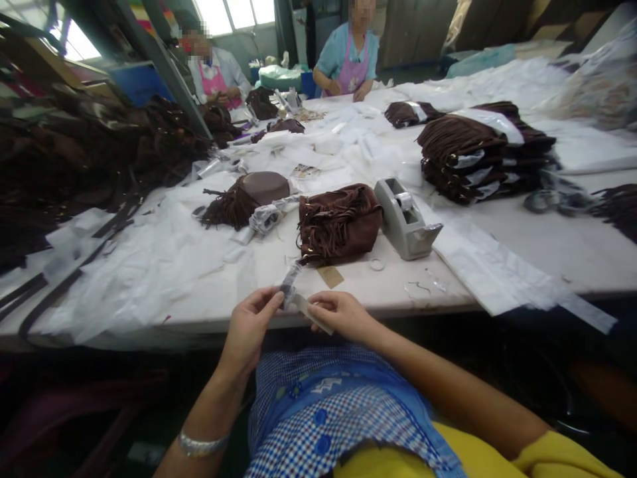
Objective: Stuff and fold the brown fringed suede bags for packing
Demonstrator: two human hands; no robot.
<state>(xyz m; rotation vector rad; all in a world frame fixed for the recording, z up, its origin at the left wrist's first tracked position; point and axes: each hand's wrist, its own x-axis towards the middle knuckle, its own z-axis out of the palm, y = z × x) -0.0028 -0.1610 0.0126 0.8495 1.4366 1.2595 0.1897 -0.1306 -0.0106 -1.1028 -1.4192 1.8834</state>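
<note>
At the table's front edge, my left hand (251,325) pinches a dark strap wrapped in clear plastic (290,279). The strap runs up toward a brown fringed bag (341,224) lying in front of me. My right hand (346,315) has its fingers closed on a pale, flat strip (313,315), whose upper end meets the plastic by my left fingers. I cannot tell whether the strip is paper or plastic. A small tan card (330,276) lies just beyond my hands. Touching the bag's right side is a grey tape dispenser (408,226).
Stacked fringed bags (478,156) stand at the right, near scissors (557,196). Another brown bag (256,192) lies left. White wrapping sheets (134,279) cover the table's left side. A clear ring (377,264) lies near the dispenser. Two people in pink aprons work across the table.
</note>
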